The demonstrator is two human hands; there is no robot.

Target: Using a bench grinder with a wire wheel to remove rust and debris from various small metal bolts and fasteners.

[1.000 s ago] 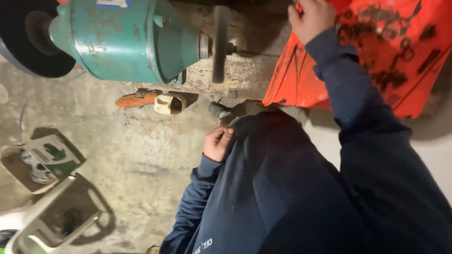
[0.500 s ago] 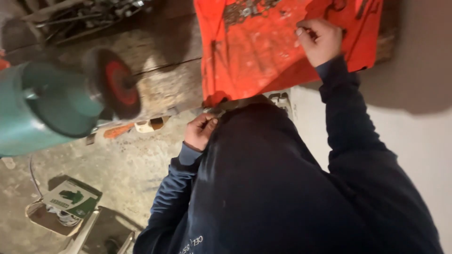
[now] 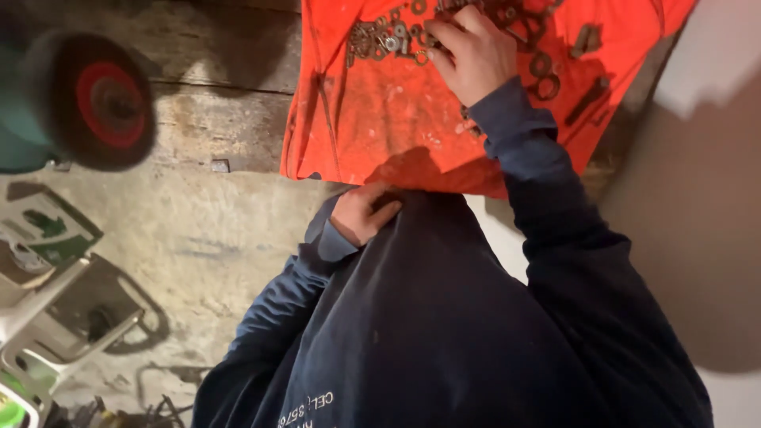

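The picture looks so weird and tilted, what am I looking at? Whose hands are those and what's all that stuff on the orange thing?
The camera sits on a person's head and looks down, so you see their own dark blue sweater and both arms. Their right hand reaches into a pile of rusty washers and small metal parts lying on an orange cloth. Whether its fingers hold a piece is hidden. Their left hand is tucked against the sweater, just under the cloth's edge; what it holds, if anything, can't be seen. At the left is a green machine with a round wheel, red in the middle.
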